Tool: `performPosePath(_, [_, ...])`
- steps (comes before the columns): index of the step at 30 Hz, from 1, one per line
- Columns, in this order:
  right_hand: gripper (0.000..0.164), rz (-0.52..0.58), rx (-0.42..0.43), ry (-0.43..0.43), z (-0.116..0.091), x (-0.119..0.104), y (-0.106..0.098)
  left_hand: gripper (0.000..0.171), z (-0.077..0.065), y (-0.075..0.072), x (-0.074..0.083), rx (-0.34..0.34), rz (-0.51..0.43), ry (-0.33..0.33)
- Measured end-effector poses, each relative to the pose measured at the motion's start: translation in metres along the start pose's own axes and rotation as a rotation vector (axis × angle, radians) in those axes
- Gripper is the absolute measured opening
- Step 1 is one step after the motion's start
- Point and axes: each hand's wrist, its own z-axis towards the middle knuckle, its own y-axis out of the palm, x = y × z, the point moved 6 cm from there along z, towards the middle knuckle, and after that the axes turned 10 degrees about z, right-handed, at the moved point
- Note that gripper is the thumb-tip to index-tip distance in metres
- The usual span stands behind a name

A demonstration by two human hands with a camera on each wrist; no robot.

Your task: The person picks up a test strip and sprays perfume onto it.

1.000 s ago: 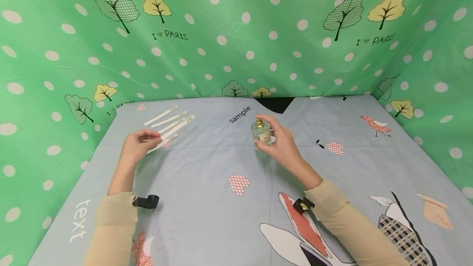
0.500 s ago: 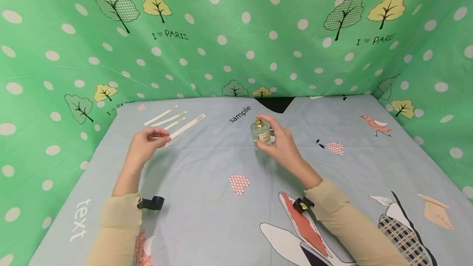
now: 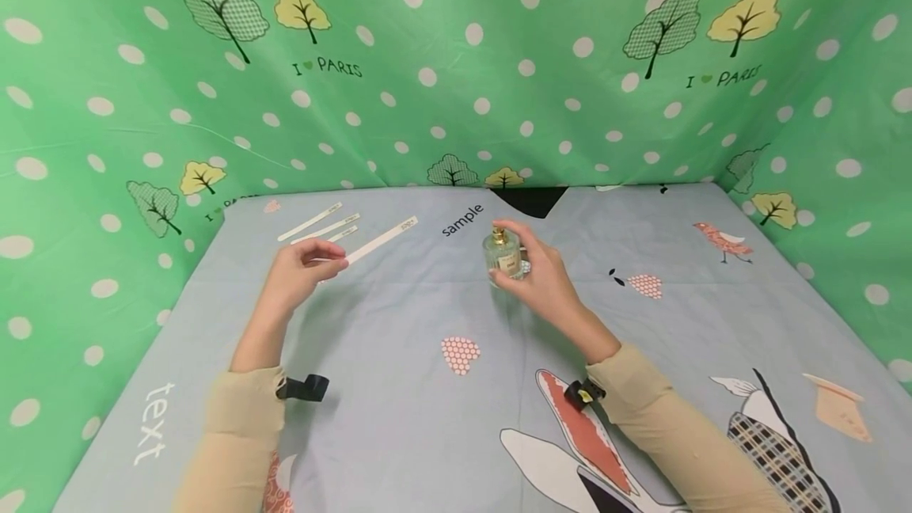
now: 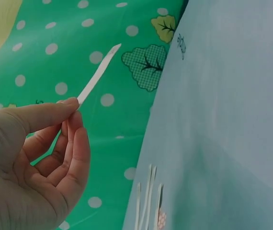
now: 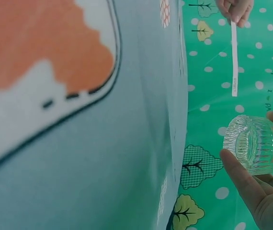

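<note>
My left hand (image 3: pixel 302 274) pinches one end of a white perfume test strip (image 3: pixel 385 237) between thumb and index finger. The strip points up and to the right, held above the cloth; small print marks its far end. In the left wrist view the same strip (image 4: pixel 99 74) stands out past the fingertips. My right hand (image 3: pixel 547 279) grips a clear glass perfume bottle (image 3: pixel 504 256) with a pale label. Its index finger lies over the gold spray top (image 3: pixel 499 236); the thumb is at the lower front. The ribbed glass base (image 5: pixel 244 143) shows in the right wrist view.
Several more test strips (image 3: pixel 313 220) lie side by side on the grey-blue printed cloth (image 3: pixel 385 386), behind and left of my left hand. A green dotted curtain (image 3: pixel 456 101) hangs along the back and sides of the table.
My left hand has moved right and slightly up, carrying the strip away from the other strips and nearer the bottle. The right hand and bottle have stayed in place.
</note>
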Motion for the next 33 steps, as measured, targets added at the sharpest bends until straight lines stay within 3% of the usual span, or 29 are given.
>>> performPosePath(7, [0.073, 0.010, 0.003, -0.011, 0.001, -0.001, 0.000, 0.030, 0.002, 0.005, 0.013, 0.004, -0.056, 0.041])
performPosePath(14, [0.072, 0.009, -0.004, -0.009, 0.001, -0.001, 0.002, 0.018, 0.001, 0.011, 0.028, -0.004, -0.065, 0.013])
performPosePath(21, [0.072, 0.012, -0.004, -0.010, 0.001, -0.001, 0.002, 0.025, -0.003, 0.017, 0.044, -0.046, -0.065, 0.054])
performPosePath(33, [0.072, 0.015, -0.005, -0.007, 0.000, -0.001, 0.003, 0.025, -0.010, 0.036, 0.066, -0.105, -0.149, 0.109])
